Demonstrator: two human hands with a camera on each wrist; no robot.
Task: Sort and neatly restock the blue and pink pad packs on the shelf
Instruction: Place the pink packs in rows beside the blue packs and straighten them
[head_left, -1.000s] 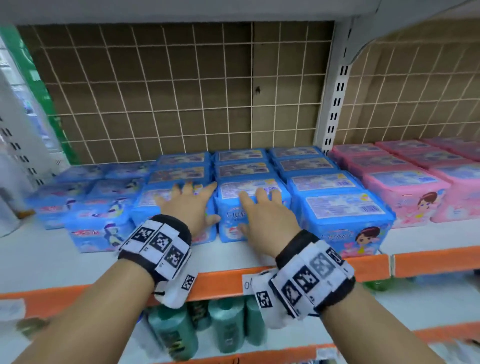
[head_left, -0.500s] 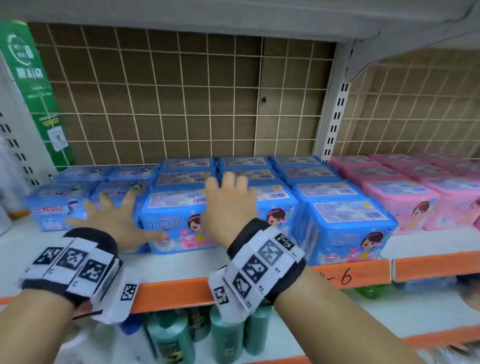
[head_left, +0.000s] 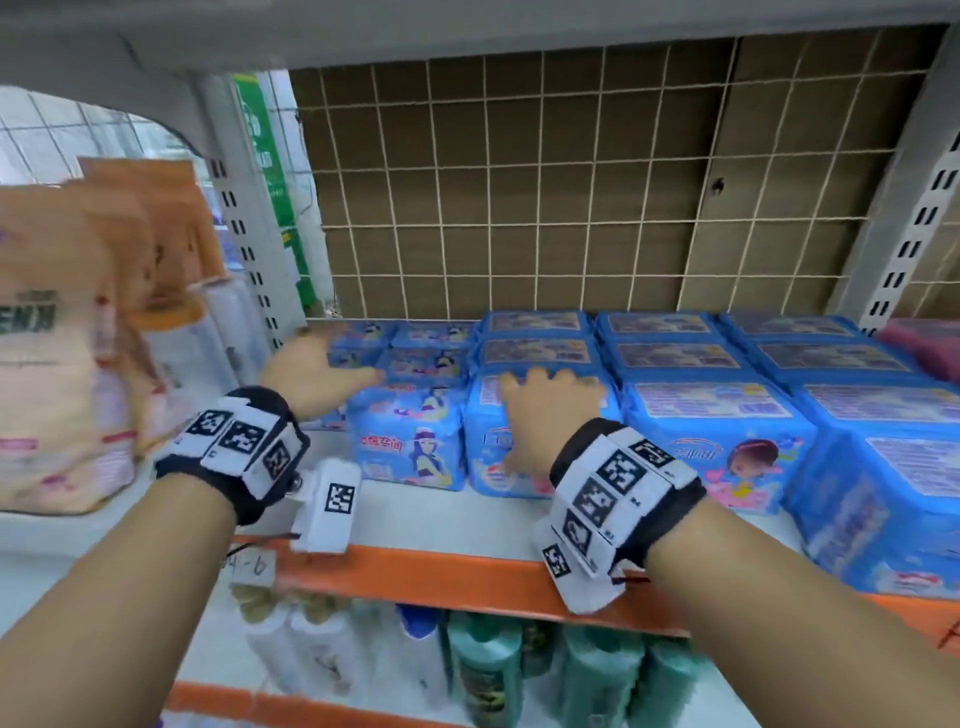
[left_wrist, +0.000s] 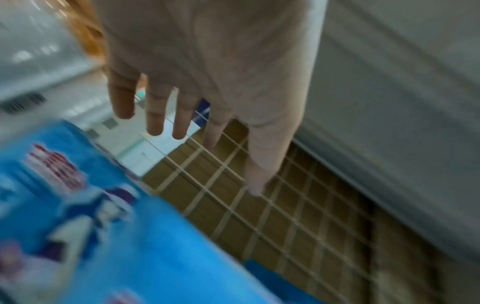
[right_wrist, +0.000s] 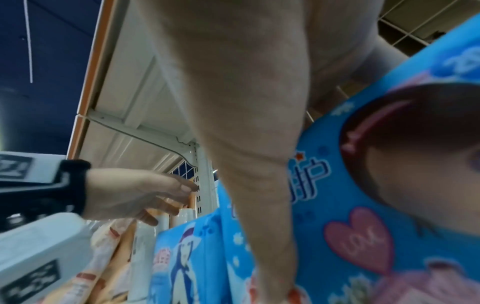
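Both grips open: right hand (head_left: 545, 415) flat on a blue pack (head_left: 524, 457), left hand (head_left: 306, 371) spread, holding nothing.

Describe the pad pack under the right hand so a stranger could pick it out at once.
Find the white shelf with the orange front edge, where blue packs stand in rows. The right hand lies over the front blue pack of the second row from the left. Unlike its left neighbour, which shows a figure in a hat, it carries a barcode label on top.
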